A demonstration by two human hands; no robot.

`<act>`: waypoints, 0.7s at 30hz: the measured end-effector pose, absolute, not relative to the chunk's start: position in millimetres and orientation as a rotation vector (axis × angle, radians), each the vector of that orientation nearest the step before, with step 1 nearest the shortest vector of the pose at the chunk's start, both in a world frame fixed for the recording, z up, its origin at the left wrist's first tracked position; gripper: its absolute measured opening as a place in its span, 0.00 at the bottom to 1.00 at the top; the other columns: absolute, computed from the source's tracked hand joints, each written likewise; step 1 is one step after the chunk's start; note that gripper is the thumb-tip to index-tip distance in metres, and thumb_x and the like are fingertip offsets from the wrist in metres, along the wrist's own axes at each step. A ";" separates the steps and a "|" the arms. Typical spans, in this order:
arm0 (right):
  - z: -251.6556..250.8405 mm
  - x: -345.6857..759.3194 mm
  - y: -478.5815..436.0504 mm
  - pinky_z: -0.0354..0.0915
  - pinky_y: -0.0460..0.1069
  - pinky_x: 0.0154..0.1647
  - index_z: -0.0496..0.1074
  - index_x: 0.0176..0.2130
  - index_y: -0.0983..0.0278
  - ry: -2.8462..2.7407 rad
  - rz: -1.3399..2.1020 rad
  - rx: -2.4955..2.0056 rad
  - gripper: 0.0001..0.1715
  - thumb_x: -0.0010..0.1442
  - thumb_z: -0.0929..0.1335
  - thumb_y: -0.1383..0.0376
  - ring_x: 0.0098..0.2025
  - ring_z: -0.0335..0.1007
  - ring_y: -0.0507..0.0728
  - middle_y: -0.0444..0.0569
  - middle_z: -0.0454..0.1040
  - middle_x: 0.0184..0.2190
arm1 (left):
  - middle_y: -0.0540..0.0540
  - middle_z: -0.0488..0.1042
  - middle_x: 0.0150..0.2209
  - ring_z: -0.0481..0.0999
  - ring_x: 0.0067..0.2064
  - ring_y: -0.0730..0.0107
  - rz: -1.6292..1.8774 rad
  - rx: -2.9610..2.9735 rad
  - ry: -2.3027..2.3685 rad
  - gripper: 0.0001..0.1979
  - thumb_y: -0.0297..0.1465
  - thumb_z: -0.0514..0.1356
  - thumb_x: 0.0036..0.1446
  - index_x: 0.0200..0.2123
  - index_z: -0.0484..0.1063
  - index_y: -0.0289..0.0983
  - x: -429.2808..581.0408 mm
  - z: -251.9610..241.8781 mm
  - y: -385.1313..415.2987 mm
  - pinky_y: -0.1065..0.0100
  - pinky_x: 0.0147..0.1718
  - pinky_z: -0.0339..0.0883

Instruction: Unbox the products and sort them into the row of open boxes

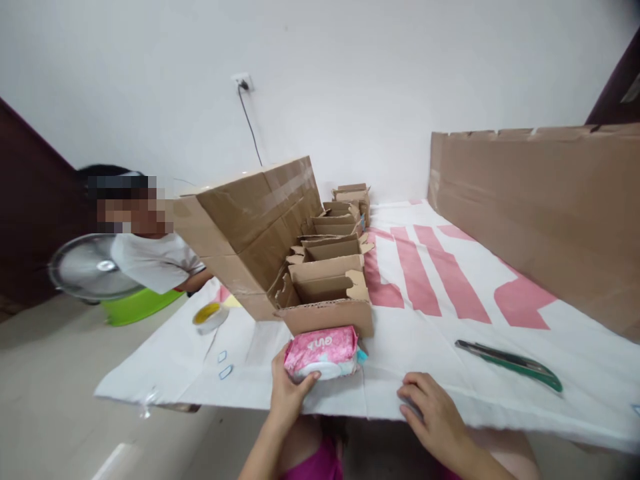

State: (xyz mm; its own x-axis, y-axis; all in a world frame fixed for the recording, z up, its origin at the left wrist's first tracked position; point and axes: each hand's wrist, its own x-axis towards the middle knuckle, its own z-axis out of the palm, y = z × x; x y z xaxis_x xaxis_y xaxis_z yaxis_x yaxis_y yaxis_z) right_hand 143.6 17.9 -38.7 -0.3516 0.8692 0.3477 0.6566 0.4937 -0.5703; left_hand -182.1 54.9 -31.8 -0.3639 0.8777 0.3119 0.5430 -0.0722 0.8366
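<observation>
My left hand [289,393] grips the left end of a pink plastic packet [323,351] lying on the white and pink sheet [430,313], right in front of an open small cardboard box [326,293]. My right hand [434,413] rests with curled fingers on the sheet's near edge, with nothing visible in it. Behind the nearest box runs a row of several more open small boxes [336,230].
A large cardboard carton [253,223] stands left of the row. A tall cardboard panel [540,200] lines the right side. A green-handled cutter [510,365] lies to the right. A tape roll [210,316] sits at left. Another person [150,257], a fan [90,268] and a green basin [135,305] are beyond.
</observation>
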 end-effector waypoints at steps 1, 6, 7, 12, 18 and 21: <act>-39.4 143.9 18.2 0.69 0.54 0.44 0.71 0.41 0.60 -2.121 0.444 -1.242 0.08 0.60 0.64 0.67 0.44 0.69 0.59 0.51 0.70 0.43 | 0.35 0.59 0.56 0.60 0.60 0.44 1.425 1.600 1.919 0.44 0.44 0.67 0.42 0.59 0.54 0.35 -180.2 -27.3 52.1 0.44 0.60 0.53; -41.1 144.9 18.6 0.69 0.55 0.45 0.71 0.42 0.60 -2.124 0.434 -1.228 0.09 0.61 0.64 0.66 0.45 0.69 0.60 0.52 0.70 0.43 | 0.37 0.58 0.58 0.58 0.62 0.48 1.422 2.050 1.942 0.31 0.37 0.64 0.51 0.58 0.60 0.39 -162.5 4.2 38.3 0.47 0.60 0.54; -41.0 145.0 18.3 0.69 0.55 0.45 0.71 0.42 0.60 -2.126 0.434 -1.232 0.09 0.61 0.64 0.66 0.45 0.69 0.60 0.52 0.70 0.43 | 0.38 0.59 0.58 0.58 0.62 0.49 1.399 2.140 1.906 0.27 0.36 0.62 0.53 0.56 0.63 0.39 -157.7 9.7 37.3 0.48 0.60 0.55; -39.9 144.8 17.8 0.68 0.55 0.45 0.71 0.41 0.60 -2.135 0.437 -1.235 0.08 0.61 0.64 0.66 0.45 0.69 0.60 0.52 0.70 0.43 | 0.38 0.64 0.59 0.57 0.63 0.47 1.046 2.508 1.824 0.28 0.37 0.60 0.55 0.59 0.63 0.41 -133.7 18.7 44.9 0.46 0.61 0.47; -39.5 143.9 18.3 0.69 0.54 0.44 0.72 0.41 0.60 -2.118 0.427 -1.220 0.09 0.61 0.64 0.66 0.44 0.70 0.59 0.52 0.71 0.43 | 0.41 0.62 0.63 0.57 0.64 0.46 0.756 2.668 1.864 0.32 0.38 0.61 0.55 0.63 0.59 0.45 -123.7 6.9 52.7 0.46 0.62 0.34; -40.4 143.5 17.8 0.69 0.54 0.44 0.72 0.41 0.59 -2.108 0.433 -1.224 0.09 0.61 0.64 0.66 0.44 0.70 0.59 0.52 0.71 0.43 | 0.42 0.66 0.61 0.61 0.62 0.48 0.922 2.672 1.896 0.29 0.36 0.60 0.55 0.60 0.63 0.45 -123.9 -4.3 51.8 0.48 0.61 0.38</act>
State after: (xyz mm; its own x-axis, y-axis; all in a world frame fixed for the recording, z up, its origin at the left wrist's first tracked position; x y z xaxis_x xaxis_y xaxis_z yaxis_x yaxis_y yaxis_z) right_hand 143.5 17.8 -40.4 -0.3501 0.8601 0.3712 0.6439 0.5087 -0.5715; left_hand -123.9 51.8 -4.3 0.2456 0.7898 0.5620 0.9299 -0.3558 0.0936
